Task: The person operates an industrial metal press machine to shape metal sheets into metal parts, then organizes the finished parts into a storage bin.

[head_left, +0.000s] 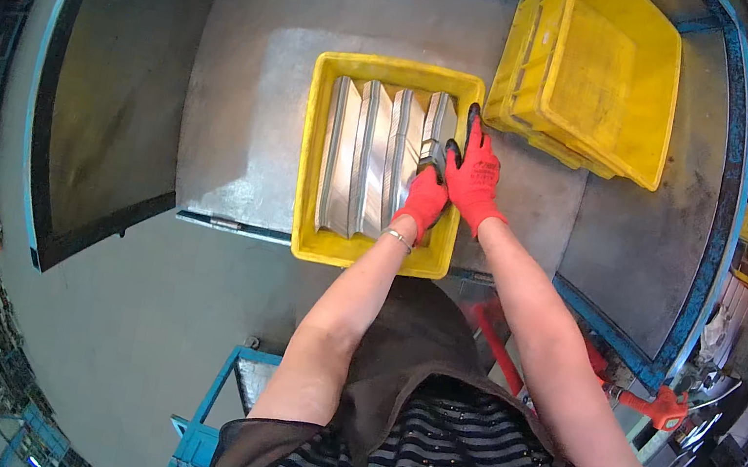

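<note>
A yellow plastic bin [312, 149] holds several rows of thin, flat metal pieces [372, 154] packed on edge. Both of my hands wear red gloves with dark fingertips. My left hand [424, 198] is at the rightmost row [441, 118], its fingers closed around that row's near part. Beside it, my right hand [475, 179] lies at the bin's right wall, with the forefinger stretched up along the rim and the thumb apart, pointing at the row. The underside of the left hand's grip is hidden.
The bin stands on a grey metal worktop [246, 113] with side panels, at its near edge. Stacked yellow bins [608, 75] stand at the back right, close to the right hand. A blue metal frame [201, 437] is at the lower left, and a red-handled tool [661, 408] at the right.
</note>
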`<action>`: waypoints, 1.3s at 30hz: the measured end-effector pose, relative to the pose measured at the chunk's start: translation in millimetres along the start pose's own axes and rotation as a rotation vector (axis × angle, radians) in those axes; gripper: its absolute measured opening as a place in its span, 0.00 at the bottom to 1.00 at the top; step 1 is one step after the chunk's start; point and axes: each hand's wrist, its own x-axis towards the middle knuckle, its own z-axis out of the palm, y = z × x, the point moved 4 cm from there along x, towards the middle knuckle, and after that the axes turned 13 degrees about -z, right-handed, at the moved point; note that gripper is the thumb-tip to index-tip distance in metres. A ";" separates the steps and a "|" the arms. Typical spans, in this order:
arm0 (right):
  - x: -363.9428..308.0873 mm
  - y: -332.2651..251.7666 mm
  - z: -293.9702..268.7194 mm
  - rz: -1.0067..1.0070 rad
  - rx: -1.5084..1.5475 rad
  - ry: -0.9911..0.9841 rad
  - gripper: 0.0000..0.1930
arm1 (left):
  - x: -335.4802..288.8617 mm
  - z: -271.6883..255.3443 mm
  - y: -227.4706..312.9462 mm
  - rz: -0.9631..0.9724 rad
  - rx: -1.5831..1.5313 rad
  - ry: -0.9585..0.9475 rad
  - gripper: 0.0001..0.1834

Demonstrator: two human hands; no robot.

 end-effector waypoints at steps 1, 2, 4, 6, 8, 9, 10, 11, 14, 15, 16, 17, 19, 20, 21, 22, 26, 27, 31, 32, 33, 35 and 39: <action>0.9 1.9 2.0 -0.001 0.005 0.002 0.37 | -4.2 -2.8 2.2 0.000 0.003 0.004 0.19; 0.9 2.4 4.7 0.012 -0.015 -0.003 0.36 | -8.8 -5.5 4.4 0.002 0.029 -0.017 0.19; -0.6 -2.3 9.5 0.011 -0.008 0.008 0.35 | -20.9 -16.3 5.4 -0.001 0.106 -0.007 0.18; -1.7 7.1 4.9 0.031 -0.020 0.025 0.35 | -52.1 -27.4 32.7 0.081 0.160 0.076 0.18; -0.5 -1.9 0.4 0.030 -0.009 0.037 0.35 | -79.8 -51.7 37.8 0.265 0.047 0.217 0.24; 0.7 -8.6 -0.2 0.029 0.024 0.016 0.34 | -93.1 -67.7 32.3 0.375 0.129 0.373 0.26; 1.0 -9.8 -2.8 0.037 0.050 -0.001 0.34 | -109.6 -82.9 34.8 0.492 0.209 0.518 0.28; -1.8 -2.8 -4.1 0.051 0.049 0.014 0.34 | -126.4 -100.7 45.5 0.568 0.319 0.650 0.30; -11.4 11.1 -4.5 0.058 0.010 0.134 0.35 | -144.6 -164.0 53.2 0.459 0.542 0.936 0.39; -21.2 11.2 -6.4 0.126 0.066 0.184 0.35 | -132.9 -183.9 33.6 0.332 0.505 0.889 0.42; -29.8 9.0 -8.7 0.192 0.123 0.233 0.35 | -119.7 -199.4 9.5 0.291 0.494 0.878 0.39; -36.1 3.7 -10.3 0.193 0.122 0.239 0.35 | -104.5 -212.0 -13.8 0.250 0.482 0.864 0.35; -46.1 0.1 2.6 0.290 0.375 -0.104 0.35 | -75.1 -224.2 -39.6 0.125 0.213 0.577 0.30; -45.8 -0.2 5.3 0.304 0.214 -0.096 0.28 | -61.4 -219.1 -49.7 -0.012 -0.045 0.286 0.25; -43.4 4.3 6.8 0.314 0.199 -0.087 0.28 | -54.0 -217.5 -52.8 -0.003 -0.047 0.268 0.25; -39.2 6.9 7.6 0.316 0.276 -0.077 0.26 | -56.0 -217.8 -46.4 0.037 -0.121 0.244 0.21; -36.7 1.0 0.9 0.324 0.296 -0.035 0.19 | -37.0 -215.2 -65.3 0.111 -0.224 0.192 0.20; -35.2 -3.4 -0.3 0.330 0.276 -0.035 0.18 | -35.5 -221.2 -69.2 0.116 -0.239 0.170 0.21; -28.1 -47.1 -25.3 0.303 0.255 -0.010 0.18 | -35.8 -239.4 -69.7 0.002 -0.376 -0.013 0.19; -25.8 -50.1 -27.6 0.306 0.258 -0.021 0.18 | -35.3 -239.4 -67.5 0.065 -0.366 0.031 0.19; -25.4 -50.9 -28.7 0.308 0.263 -0.033 0.18 | -37.7 -238.1 -66.5 0.126 -0.354 0.075 0.18; -25.7 -32.7 -23.2 0.303 0.211 -0.037 0.18 | -40.0 -228.2 -51.9 0.129 -0.227 0.159 0.18; -46.8 -12.2 -6.0 0.315 0.193 -0.034 0.18 | -54.3 -224.1 -57.8 0.110 -0.160 0.169 0.18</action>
